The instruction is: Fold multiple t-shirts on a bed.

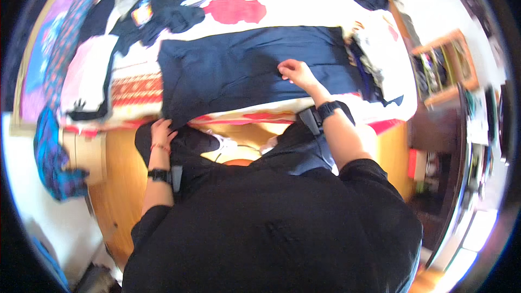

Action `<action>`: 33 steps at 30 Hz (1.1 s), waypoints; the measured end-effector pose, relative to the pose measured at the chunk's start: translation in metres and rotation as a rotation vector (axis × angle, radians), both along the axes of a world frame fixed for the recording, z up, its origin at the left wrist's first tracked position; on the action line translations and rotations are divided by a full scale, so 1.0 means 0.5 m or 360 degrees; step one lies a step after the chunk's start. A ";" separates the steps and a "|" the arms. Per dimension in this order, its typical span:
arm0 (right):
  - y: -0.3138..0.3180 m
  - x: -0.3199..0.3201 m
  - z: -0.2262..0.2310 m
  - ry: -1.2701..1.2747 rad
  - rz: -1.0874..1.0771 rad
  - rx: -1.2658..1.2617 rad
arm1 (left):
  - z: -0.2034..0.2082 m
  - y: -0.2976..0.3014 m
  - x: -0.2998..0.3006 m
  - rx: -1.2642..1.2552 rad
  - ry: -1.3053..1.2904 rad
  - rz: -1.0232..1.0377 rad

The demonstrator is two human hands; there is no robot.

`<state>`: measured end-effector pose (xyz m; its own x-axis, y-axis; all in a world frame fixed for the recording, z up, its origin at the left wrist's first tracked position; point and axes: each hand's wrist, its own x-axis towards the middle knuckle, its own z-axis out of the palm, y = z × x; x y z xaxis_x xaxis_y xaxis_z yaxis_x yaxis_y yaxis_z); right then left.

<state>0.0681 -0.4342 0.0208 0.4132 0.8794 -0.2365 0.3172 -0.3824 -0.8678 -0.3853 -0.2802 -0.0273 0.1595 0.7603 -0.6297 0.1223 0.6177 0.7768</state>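
A dark navy garment (233, 70), probably folded trousers, lies spread sideways across the bed in front of me. Its near left corner hangs over the bed's edge, where my left hand (161, 132) has its fingers closed on the cloth, just above my knee. My right hand (296, 73) is over the right half of the garment with loosely bent fingers and nothing visible in them. Whether it touches the cloth I cannot tell. Small wrinkles run along the navy fabric.
Dark clothes (163, 16) and a red garment (237, 10) lie at the bed's far side. To the left is a pink and black garment (87, 76); more clothes (374, 59) are piled to the right. A wooden shelf (448, 65) stands beyond the bed's right edge.
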 end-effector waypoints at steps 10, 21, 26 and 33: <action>-0.300 0.307 -0.090 -0.1076 -0.1078 -0.0545 | 0.095 0.036 0.327 0.1865 0.0479 -0.0711; -0.182 0.321 -0.028 -0.0936 -0.1067 0.0127 | 0.108 -0.012 0.622 0.2014 0.1450 -0.1295; -0.117 0.361 -0.026 -0.0957 -0.1131 0.0188 | 0.099 0.033 0.645 0.1897 0.1654 -0.1444; -0.058 0.493 -0.057 -0.0911 -0.1155 0.0092 | 0.094 0.013 0.644 0.2228 0.1241 -0.1505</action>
<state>0.3148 -0.4631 -0.0079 0.9078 0.3633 0.2095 0.4027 -0.6163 -0.6767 -0.0635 -0.2738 0.0198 0.8056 0.5680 0.1685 0.5356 -0.8198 0.2027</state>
